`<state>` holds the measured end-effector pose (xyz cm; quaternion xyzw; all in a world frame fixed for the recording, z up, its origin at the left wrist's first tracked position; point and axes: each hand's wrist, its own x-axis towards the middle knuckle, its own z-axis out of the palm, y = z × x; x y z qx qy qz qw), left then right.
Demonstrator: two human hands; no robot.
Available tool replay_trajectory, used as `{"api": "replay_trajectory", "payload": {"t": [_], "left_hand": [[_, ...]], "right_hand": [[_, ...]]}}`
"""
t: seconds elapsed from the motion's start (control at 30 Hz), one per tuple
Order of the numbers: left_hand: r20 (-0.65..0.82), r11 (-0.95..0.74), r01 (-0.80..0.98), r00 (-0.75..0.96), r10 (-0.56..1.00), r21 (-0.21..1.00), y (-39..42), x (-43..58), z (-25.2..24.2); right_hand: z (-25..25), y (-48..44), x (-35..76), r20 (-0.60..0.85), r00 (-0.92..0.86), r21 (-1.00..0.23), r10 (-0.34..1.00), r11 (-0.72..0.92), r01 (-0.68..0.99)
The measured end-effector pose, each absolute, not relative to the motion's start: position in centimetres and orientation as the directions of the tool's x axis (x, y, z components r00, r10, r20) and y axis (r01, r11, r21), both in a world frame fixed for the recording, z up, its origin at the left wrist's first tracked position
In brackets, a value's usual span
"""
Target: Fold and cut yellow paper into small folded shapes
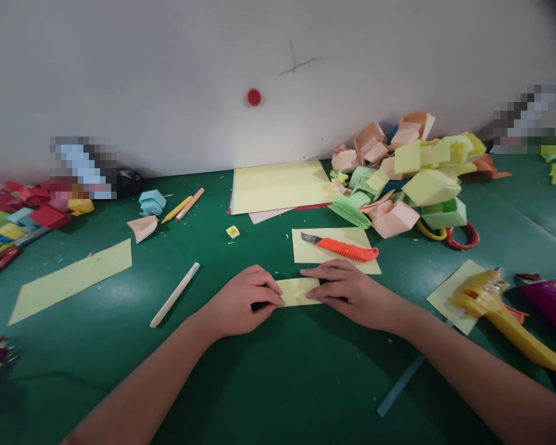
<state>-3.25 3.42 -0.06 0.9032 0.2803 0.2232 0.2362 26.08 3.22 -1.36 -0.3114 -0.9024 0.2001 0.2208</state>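
A small strip of yellow paper [299,292] lies on the green table between my hands. My left hand [245,301] pinches its left end between thumb and fingers. At the right end, my right hand [352,292] holds the paper, fingers pointing left and partly covering it. Just behind my right hand, a red-orange box cutter [343,247] with its blade out rests on a yellow paper piece [306,252]. A tiny yellow folded paper box [232,232] sits beyond my left hand. To the left lies a white stick [175,295], perhaps rolled paper.
Stacked yellow sheets [278,187] lie by the white wall. Folded paper boxes [426,185] are heaped at the back right, scissors handles [463,235] beside them. A yellow glue gun [505,315] lies right. Left are a long paper strip [74,278] and two pencil-like sticks [189,204].
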Motion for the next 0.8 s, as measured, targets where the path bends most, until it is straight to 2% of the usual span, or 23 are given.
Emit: {"api": "replay_trajectory", "payload": {"t": [0.8], "left_hand": [[0.277,-0.715,0.383,0.734,0.62,0.585,3.39,-3.25,-0.1]], "right_hand": [[-1.69,3.26,26.03,0.248,-0.684,-0.535,0.686,0.686,0.493]]}}
